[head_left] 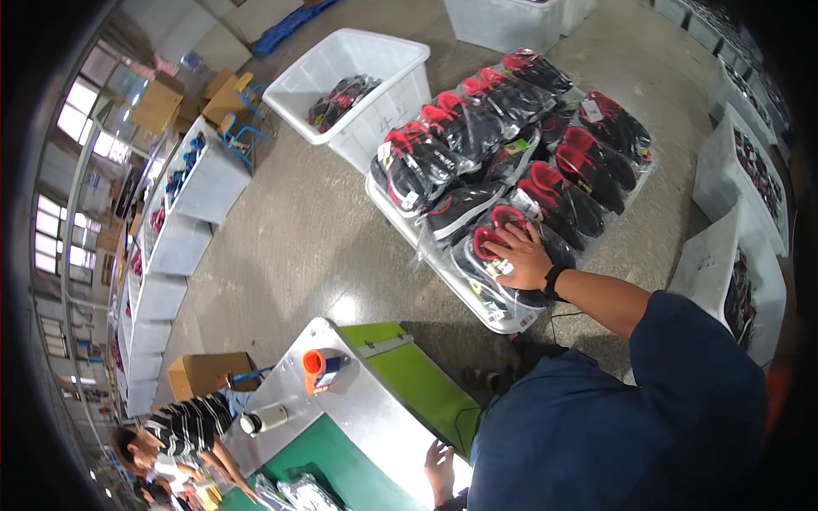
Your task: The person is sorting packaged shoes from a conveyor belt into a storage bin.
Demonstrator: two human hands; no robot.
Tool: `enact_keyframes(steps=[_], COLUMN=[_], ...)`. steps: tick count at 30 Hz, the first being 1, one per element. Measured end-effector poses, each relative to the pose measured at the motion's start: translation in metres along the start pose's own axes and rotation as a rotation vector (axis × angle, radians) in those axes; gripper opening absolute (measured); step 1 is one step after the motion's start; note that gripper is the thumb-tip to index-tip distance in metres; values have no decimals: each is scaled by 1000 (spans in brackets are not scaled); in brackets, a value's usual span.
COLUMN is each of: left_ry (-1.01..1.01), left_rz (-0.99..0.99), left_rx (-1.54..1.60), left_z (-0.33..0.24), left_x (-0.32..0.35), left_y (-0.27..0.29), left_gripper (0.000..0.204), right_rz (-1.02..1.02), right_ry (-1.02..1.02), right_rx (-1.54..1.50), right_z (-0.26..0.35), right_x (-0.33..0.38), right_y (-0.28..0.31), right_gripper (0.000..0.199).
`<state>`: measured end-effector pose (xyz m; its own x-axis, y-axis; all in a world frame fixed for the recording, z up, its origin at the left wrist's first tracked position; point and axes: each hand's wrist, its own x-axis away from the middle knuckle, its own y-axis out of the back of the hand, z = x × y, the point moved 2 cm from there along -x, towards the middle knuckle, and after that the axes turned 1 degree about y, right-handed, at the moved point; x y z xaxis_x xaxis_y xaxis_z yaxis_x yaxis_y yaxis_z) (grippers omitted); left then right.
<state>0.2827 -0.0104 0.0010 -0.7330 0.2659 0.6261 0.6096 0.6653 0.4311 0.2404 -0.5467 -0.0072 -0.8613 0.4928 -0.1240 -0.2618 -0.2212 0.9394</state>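
My right hand (pixel 521 260), with a dark band at its wrist, lies on a pair of black-and-red shoes (pixel 484 271) in a clear plastic bag. Its fingers are spread over the red collars, and I see no grip closed round them. The pair sits at the near corner of a white tray (pixel 460 289) loaded with rows of similar bagged shoes (pixel 588 166). Low in the view, my left hand (pixel 440 473) is beside the edge of a metal-topped table (pixel 366 404), its fingers loosely bent and apart, with nothing seen in them.
On the table stand an orange tape dispenser (pixel 317 370) and a pale bottle (pixel 264 419); bagged goods (pixel 311 492) lie on its green mat (pixel 332 451). Across it, a person in a striped shirt (pixel 192 426) reaches in. White bins (pixel 349 94) stand behind the tray and along both sides.
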Motion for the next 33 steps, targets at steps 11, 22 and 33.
enact_keyframes(steps=[11,22,33], left_ry=[-61,-57,90], left_rz=[-114,-260,-1024], left_rx=[63,-53,-223], left_z=[53,123,223], left_x=[-20,-16,-64], left_y=[10,132,315], left_gripper=[50,58,60], right_rz=[7,-264,-40], right_ry=[6,265,32], right_rx=[107,-63,-198], right_z=[-7,9,81], right_x=[-1,-23,21], right_y=[-38,15,9], right_gripper=[91,51,50])
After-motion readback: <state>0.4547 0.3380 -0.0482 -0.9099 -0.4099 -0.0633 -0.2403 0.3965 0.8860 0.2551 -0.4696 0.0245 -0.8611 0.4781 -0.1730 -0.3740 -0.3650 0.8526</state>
